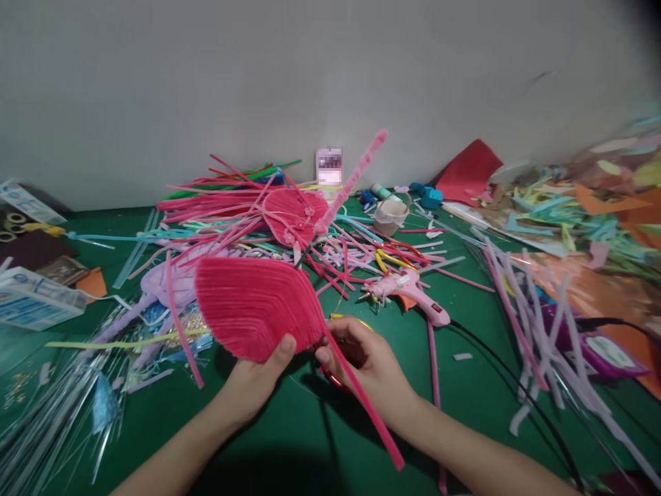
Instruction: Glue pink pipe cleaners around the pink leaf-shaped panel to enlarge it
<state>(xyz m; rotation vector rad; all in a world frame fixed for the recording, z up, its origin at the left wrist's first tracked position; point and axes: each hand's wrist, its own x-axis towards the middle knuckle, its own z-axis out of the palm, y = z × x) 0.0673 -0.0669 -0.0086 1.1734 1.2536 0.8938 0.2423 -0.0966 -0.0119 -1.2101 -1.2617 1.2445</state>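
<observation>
My left hand (261, 379) grips a fan-shaped panel of deep pink pipe cleaners (253, 303) by its lower edge, thumb on the front and fingers hidden behind. The rows lie packed side by side in bent curves. A loose pink pipe cleaner (364, 399) runs from the panel's right corner down to the right. My right hand (364, 365) is closed with thumb and fingertips pinching at that corner, where the strand leaves the panel. Red and yellow curved handles (335, 379) show partly behind the right hand; I cannot tell whether it holds them.
A pink glue gun (407, 289) with a black cord lies right of centre. Behind are a finished-looking pink fan (297, 213), heaped pipe cleaners (206, 203) and a small basket (391, 215). Lilac strips (542, 324) lie right, clear sticks (67, 406) and a box (38, 300) left.
</observation>
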